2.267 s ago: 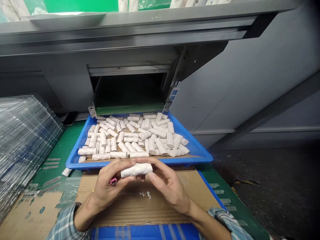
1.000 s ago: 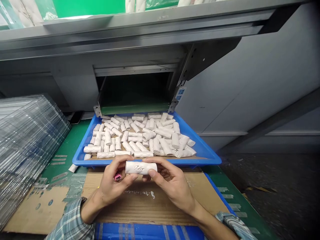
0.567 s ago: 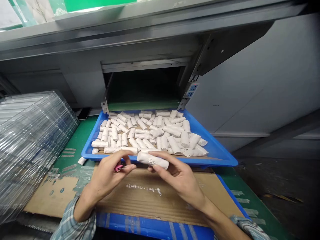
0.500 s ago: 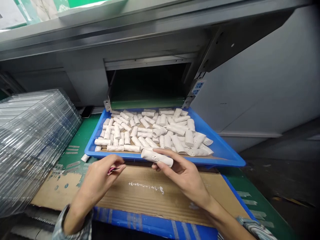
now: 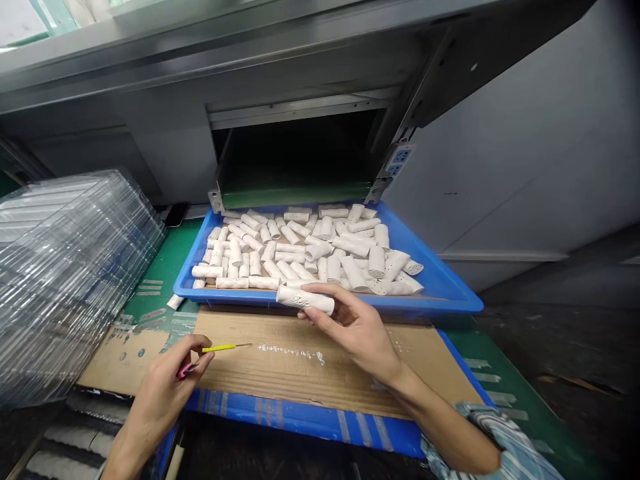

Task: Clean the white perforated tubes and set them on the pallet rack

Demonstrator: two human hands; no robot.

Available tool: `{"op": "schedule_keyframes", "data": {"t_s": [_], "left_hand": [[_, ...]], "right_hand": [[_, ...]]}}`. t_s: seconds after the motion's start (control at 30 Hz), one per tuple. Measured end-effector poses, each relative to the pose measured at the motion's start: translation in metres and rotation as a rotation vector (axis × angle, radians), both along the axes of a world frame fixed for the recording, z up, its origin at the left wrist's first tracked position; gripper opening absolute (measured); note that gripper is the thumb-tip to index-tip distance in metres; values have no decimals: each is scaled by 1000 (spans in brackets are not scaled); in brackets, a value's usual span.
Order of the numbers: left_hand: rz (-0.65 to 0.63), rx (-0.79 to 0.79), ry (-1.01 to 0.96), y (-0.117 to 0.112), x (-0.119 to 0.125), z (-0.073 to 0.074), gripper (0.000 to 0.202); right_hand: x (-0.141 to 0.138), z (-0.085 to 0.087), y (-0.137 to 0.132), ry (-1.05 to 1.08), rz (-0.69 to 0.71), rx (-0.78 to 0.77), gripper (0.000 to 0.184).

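My right hand (image 5: 357, 327) is closed on a white cylinder (image 5: 305, 301) with dark script lettering on its side, tilted a little above the cardboard. My left hand (image 5: 173, 370) pinches a slim yellow tool (image 5: 220, 347) whose thin metal tip points right, towards the writing on the board. A pink object (image 5: 187, 371) also shows between its fingers, its kind hidden by the hand. Just beyond both hands, a blue tray (image 5: 435, 303) holds several similar white cylinders (image 5: 355, 273), lying in a loose pile.
Cardboard (image 5: 250, 380) with white handwriting covers the bench in front of the tray. Stacked clear plastic trays (image 5: 65, 267) stand at left on the green surface (image 5: 170, 260). Behind the blue tray are a green conveyor belt (image 5: 300, 193) and a power socket strip (image 5: 401, 160). One cylinder (image 5: 175, 302) lies outside the tray.
My left hand has moved down and left, and the yellow tool now shows between its fingers. The right hand still holds the lettered cylinder. The view has shifted slightly.
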State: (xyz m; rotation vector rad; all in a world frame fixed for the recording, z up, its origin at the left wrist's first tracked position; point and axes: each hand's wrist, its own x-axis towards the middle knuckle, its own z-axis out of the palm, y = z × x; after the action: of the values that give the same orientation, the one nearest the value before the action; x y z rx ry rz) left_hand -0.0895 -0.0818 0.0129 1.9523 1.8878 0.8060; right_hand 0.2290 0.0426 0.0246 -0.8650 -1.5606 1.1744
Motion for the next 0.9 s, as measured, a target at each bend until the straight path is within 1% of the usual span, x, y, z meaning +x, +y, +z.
{"op": "schedule_keyframes", "data": {"t_s": [0.03, 0.1, 0.17, 0.27, 0.3, 0.37, 0.43, 0.53, 0.6, 0.67, 0.73, 0.8, 0.9], "left_hand": [[-17, 24, -11, 0, 3, 4, 22], [-62, 57, -40, 5, 11, 7, 20], [-111, 70, -57, 14, 22, 6, 20], [-202, 98, -29, 29, 37, 2, 18], [-240, 125, -12, 32, 41, 2, 17], [-273, 231, 0, 34, 47, 4, 16], [-263, 380, -18, 29, 52, 9, 15], [-215, 607, -42, 13, 65, 19, 21], [-191, 713, -32, 5, 76, 24, 23], [-196, 755, -3, 3, 86, 28, 22], [-214, 743, 22, 5, 92, 30, 21], [-224, 726, 33, 8, 95, 30, 20], [-221, 755, 21, 10, 96, 29, 21]], "right_hand": [[0, 0, -1, -4, 8, -2, 31], [-1, 1, -2, -15, 23, 5, 31], [-2, 1, -3, -33, 23, 36, 32], [-2, 0, -3, -66, -4, 101, 30], [-1, 1, -4, -72, -7, 117, 29], [-1, 1, -5, -80, 3, 137, 29], [0, 3, -7, -94, 17, 163, 30], [1, 5, -12, -116, 9, 212, 31], [2, 6, -14, -121, 3, 231, 32], [2, 7, -16, -114, 7, 249, 33], [1, 7, -16, -101, 11, 276, 35], [1, 7, -17, -98, 3, 285, 35], [2, 7, -17, -117, -21, 252, 31]]}}
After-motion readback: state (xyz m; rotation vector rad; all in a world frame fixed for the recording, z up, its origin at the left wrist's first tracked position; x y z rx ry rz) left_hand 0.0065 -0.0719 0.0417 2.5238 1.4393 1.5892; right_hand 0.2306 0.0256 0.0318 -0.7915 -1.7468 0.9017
